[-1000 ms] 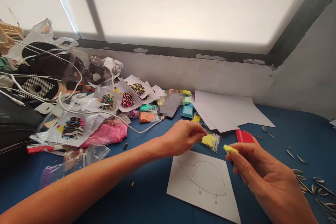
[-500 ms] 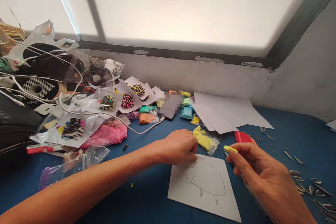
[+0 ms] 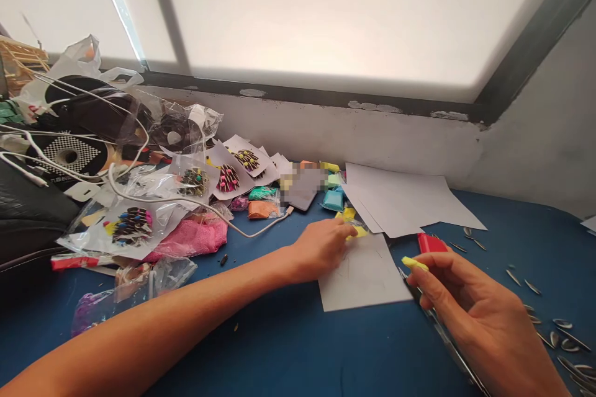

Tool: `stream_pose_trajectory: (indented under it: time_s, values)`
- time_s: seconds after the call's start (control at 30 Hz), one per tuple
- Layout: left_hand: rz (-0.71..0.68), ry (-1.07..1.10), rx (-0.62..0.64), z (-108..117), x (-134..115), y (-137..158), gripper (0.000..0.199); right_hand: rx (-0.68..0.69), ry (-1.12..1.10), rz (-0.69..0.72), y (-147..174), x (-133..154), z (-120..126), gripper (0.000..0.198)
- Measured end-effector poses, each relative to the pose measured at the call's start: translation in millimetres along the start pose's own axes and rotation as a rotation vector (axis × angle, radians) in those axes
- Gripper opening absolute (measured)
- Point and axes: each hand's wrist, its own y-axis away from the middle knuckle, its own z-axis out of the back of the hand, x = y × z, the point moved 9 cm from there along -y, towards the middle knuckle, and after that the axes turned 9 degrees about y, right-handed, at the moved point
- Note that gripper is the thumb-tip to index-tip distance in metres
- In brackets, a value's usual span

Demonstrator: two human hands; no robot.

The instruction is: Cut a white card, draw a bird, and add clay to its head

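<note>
Right hand (image 3: 479, 304), lower right of frame, pinching yellow lump (image 3: 414, 263) between fingertips: small, bright, elongated. Left hand (image 3: 321, 249), centre, over paper (image 3: 367, 288): white, faint blurred lines; grip can't tell.

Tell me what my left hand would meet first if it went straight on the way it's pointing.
Your left hand would most likely meet the yellow packet, which shows right by its fingertips; depth is unclear, so they may already be touching.
</note>
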Motion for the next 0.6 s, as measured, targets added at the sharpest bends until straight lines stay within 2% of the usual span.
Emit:
stream_pose_trajectory:
  time_s: [0.1,0.2,0.33,0.47,0.6]
  values:
    - [0.066,0.003,-0.100,19,13,-1,0.040,0.029,0.009,-0.012,0,-4,-3,0.034]
    - [0.083,0.058,-0.089,27,13,4,0.049,0.091,0.026,-0.037,1,-12,-11,0.035]
    - [0.075,0.083,0.037,12,-1,14,0.050,0.222,0.042,-0.006,5,-17,-32,0.032]
    - [0.053,0.055,0.148,-5,-11,21,0.040,0.209,0.104,0.125,10,-11,-39,0.025]
    - [0.032,0.051,0.217,-9,-18,24,0.035,0.229,0.175,0.219,13,-1,-39,0.022]
